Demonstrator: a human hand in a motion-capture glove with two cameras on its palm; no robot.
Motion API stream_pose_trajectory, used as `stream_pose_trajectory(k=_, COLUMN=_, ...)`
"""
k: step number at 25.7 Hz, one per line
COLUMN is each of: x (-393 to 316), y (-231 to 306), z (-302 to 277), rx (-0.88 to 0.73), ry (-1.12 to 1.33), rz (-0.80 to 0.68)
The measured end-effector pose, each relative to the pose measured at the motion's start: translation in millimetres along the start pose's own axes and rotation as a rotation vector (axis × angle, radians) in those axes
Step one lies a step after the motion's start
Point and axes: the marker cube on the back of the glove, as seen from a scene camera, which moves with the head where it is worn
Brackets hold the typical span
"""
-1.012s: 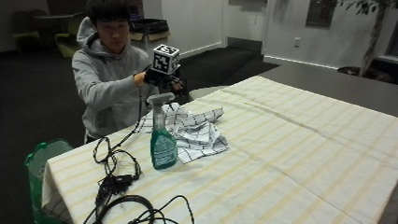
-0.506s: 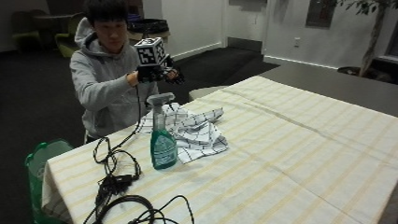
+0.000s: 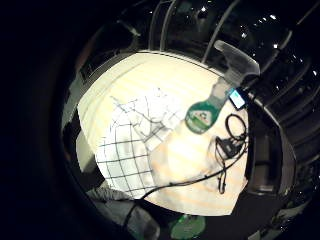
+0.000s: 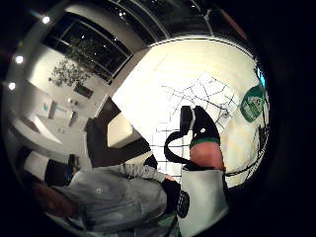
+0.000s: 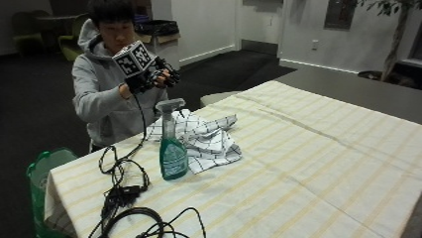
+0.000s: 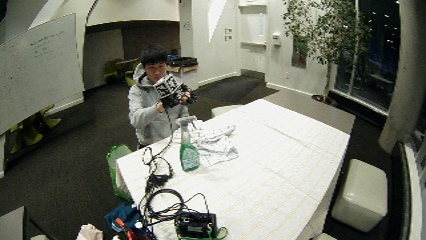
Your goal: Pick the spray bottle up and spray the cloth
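The spray bottle (image 5: 172,148) stands upright on the bench (image 5: 316,163), near its edge, green liquid inside and a pale trigger head on top. Just behind it, touching or nearly so, lies the checked cloth (image 5: 201,136), crumpled in a heap. Black cables (image 5: 125,186) trail across the striped bench cover beside the bottle. The gloved right hand (image 5: 153,78) is raised at chest height, well above both things, holding neither. I cannot tell how far open the grip is.
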Motion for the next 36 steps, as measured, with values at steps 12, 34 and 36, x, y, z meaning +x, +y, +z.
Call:
stream_pose_trajectory(k=12, x=61.3, y=21.9, z=-4.1, rx=-0.055, ry=-0.129, rz=0.080)
stream_pose_trajectory(k=34, x=190.0, y=21.1, z=5.3, rx=-0.043, ry=-0.400, rz=0.324)
stream_pose_trajectory(k=36, x=196.3, y=17.9, z=7.3, rx=-0.060, ry=-0.443, rz=0.329)
